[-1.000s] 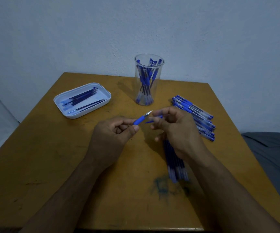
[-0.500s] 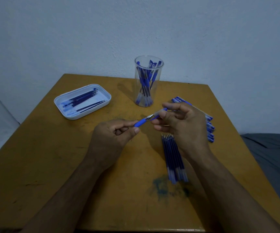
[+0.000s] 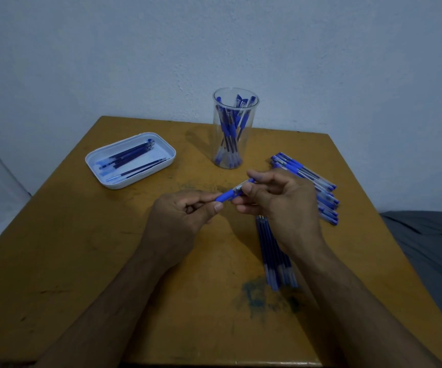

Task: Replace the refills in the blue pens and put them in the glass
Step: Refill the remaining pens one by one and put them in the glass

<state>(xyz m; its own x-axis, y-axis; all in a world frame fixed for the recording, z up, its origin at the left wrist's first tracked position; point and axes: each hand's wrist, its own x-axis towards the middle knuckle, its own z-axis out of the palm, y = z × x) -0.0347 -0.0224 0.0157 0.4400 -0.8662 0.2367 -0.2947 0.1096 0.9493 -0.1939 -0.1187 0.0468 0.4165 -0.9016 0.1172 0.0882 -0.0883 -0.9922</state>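
A pale blue-grey wall point(image 3: 135, 54) fills the upper half of the frame, and below it your worn ochre table point(image 3: 82, 261) runs down to the bottom edge, with a dark bluish ink smear point(image 3: 262, 296) low and right of centre. At the right edge a strip of grey cloth point(image 3: 432, 240) shows beyond the table.

From your head camera, both your forearms reach up from the bottom of the frame and meet near the centre. Your left hand point(image 3: 180, 216) is curled, thumb and forefinger pinching the blue grip end of a pen point(image 3: 232, 193). Your right hand point(image 3: 281, 200) has its fingers bent around the other end of the same pen, fingertips pinching it just beside your left thumb. The pen lies tilted between the two hands, above the table; whether its two parts are joined or apart you cannot tell.

The glass point(image 3: 234, 128) stands upright at the far middle of the table, with several blue pens upright and leaning inside it. At the upper left of the table a white tray point(image 3: 135, 181) holds a handful of thin dark refills. A row of blue pens point(image 3: 312, 181) lies on the table right of your right hand, partly hidden by it. A bundle of loose refills point(image 3: 275, 258) lies side by side just below your right wrist.
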